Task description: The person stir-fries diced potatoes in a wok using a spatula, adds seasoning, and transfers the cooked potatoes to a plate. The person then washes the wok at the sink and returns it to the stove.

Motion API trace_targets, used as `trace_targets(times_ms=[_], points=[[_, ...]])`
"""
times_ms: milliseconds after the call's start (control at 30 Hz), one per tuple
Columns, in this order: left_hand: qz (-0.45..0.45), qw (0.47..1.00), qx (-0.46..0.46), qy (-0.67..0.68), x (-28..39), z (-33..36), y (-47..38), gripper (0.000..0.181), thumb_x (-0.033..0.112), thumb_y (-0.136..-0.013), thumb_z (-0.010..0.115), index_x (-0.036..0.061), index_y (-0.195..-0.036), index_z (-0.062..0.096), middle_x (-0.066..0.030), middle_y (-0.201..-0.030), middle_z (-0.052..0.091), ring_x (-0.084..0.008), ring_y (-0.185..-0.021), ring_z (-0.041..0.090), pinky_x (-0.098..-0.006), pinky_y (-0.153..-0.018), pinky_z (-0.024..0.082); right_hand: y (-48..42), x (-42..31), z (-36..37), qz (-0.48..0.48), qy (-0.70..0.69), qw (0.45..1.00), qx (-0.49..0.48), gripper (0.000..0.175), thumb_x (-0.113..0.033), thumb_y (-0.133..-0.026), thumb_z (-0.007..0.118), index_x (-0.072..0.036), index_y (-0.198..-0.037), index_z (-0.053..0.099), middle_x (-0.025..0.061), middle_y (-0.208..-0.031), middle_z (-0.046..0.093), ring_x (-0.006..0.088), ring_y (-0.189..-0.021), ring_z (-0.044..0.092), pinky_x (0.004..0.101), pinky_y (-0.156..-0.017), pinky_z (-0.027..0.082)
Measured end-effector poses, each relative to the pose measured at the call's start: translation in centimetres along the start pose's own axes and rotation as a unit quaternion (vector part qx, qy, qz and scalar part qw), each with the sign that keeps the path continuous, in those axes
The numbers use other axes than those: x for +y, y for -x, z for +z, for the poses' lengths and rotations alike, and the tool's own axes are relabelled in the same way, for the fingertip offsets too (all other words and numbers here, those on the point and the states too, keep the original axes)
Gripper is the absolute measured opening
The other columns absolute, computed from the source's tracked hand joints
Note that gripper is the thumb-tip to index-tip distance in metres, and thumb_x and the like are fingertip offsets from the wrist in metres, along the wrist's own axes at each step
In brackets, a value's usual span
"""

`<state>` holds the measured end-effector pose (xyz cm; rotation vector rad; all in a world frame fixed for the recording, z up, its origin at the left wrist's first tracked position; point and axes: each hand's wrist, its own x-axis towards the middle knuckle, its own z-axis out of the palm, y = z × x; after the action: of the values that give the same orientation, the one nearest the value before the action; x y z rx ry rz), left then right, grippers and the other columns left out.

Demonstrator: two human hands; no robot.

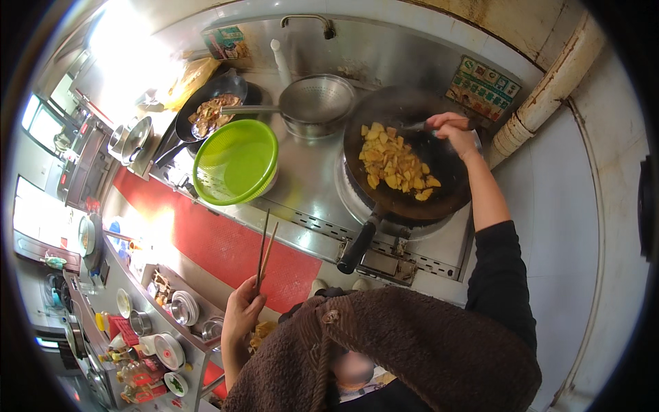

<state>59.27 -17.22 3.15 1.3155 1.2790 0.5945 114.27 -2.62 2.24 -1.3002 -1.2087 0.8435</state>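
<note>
My right hand (pixel 453 135) grips the handle of a cooking utensil (pixel 428 125) over the far right part of a large black wok (pixel 448 198). Yellow potato pieces (pixel 394 162) lie in the wok, mostly left of the utensil, whose end is hard to make out. The wok rests on a stove burner, its black handle (pixel 359 246) pointing towards me. My left hand (pixel 247 304) holds a pair of long chopsticks (pixel 266 252), tips up, away from the wok and in front of the stove.
A green plastic colander (pixel 239 162) stands on the steel stove top (pixel 304 170). Behind it are a metal strainer (pixel 316 100) on a pot and a smaller pan (pixel 185 116) of cooked food. A faucet (pixel 309 20) is above. Bottles (pixel 141 373) and bowls stand on the left counter.
</note>
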Motion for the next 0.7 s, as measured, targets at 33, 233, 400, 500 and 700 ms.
trace_targets(times_ms=[33, 233, 400, 500, 700], points=[[0.005, 1.0, -0.008, -0.001, 0.1, 0.0, -0.3, 0.037, -0.002, -0.082, 0.053, -0.0031, -0.119, 0.05, 0.0064, -0.072, 0.041, -0.0034, -0.063, 0.037, -0.0197, -0.054, 0.031, 0.9, -0.9, 1.4, -0.026, 0.018, 0.998, -0.045, 0.008, 0.005, -0.067, 0.051, 0.0, -0.071, 0.055, 0.0082, -0.092, 0.064, 0.0161, -0.087, 0.058, 0.0256, -0.075, 0.048], [0.029, 0.999, -0.036, -0.001, 0.3, 0.3, -1.9, 0.037, -0.002, -0.082, 0.053, -0.003, -0.119, 0.05, 0.006, -0.071, 0.041, -0.0038, -0.063, 0.038, -0.0202, -0.054, 0.032, 8.6, -9.9, 4.8, -0.166, 0.199, 0.956, -0.137, 0.007, 0.004, -0.064, 0.049, 0.002, -0.07, 0.053, 0.0118, -0.082, 0.064, 0.0187, -0.079, 0.061, 0.0283, -0.076, 0.048], [0.029, 0.997, -0.067, -0.004, 0.2, 0.0, -2.7, 0.036, -0.001, -0.083, 0.053, -0.0027, -0.119, 0.05, 0.0058, -0.072, 0.042, -0.0038, -0.064, 0.039, -0.0203, -0.055, 0.033, 12.9, -13.2, 6.5, -0.129, 0.177, 0.965, -0.145, 0.006, 0.0, -0.064, 0.052, 0.001, -0.069, 0.054, 0.0117, -0.08, 0.064, 0.0201, -0.079, 0.062, 0.0286, -0.075, 0.048], [0.041, 0.996, -0.077, 0.005, 0.1, -0.2, -3.0, 0.036, -0.001, -0.083, 0.053, -0.0027, -0.119, 0.05, 0.0056, -0.071, 0.042, -0.0038, -0.064, 0.039, -0.0204, -0.055, 0.033, 12.9, -10.9, 8.3, -0.135, 0.166, 0.964, -0.155, 0.005, -0.002, -0.065, 0.053, 0.0, -0.069, 0.056, 0.0111, -0.077, 0.064, 0.0203, -0.075, 0.063, 0.0277, -0.071, 0.048], [0.052, 0.995, -0.077, -0.029, -0.1, -0.8, -3.3, 0.037, -0.001, -0.083, 0.053, -0.0027, -0.12, 0.05, 0.0054, -0.069, 0.041, -0.0039, -0.062, 0.038, -0.0204, -0.054, 0.032, 9.4, -3.7, 6.5, -0.171, 0.281, 0.944, -0.03, 0.005, -0.003, -0.066, 0.057, -0.003, -0.071, 0.055, 0.007, -0.08, 0.064, 0.018, -0.069, 0.062, 0.0266, -0.066, 0.047]])
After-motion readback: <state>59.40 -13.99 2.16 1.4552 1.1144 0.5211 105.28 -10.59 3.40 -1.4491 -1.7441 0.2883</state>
